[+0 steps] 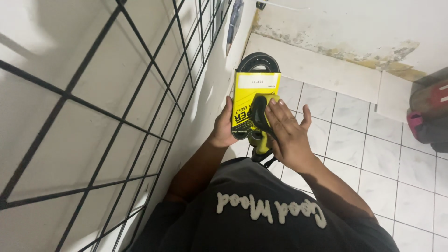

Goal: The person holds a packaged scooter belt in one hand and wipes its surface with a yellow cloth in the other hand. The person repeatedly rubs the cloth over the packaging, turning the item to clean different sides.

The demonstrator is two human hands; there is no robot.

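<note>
Hands: left, right clasp yellow-sleeved belt between them

Both arms come up from the bottom of the view, bent at the elbows, forearms converging toward the middle. Left hand: wrist roughly straight, hand turned so mostly its back and thumb side show, fingers wrapped out of sight behind what it grips, thumb along the near edge. Right hand: back of the hand faces the camera, wrist slightly cocked inward, fingers spread and extended forward, lying flat rather than curled; grip is probably thumb-side, but the thumb is hidden. Hands sit just beside each other, nearly touching. Short dark sleeves, bare forearms.
</note>
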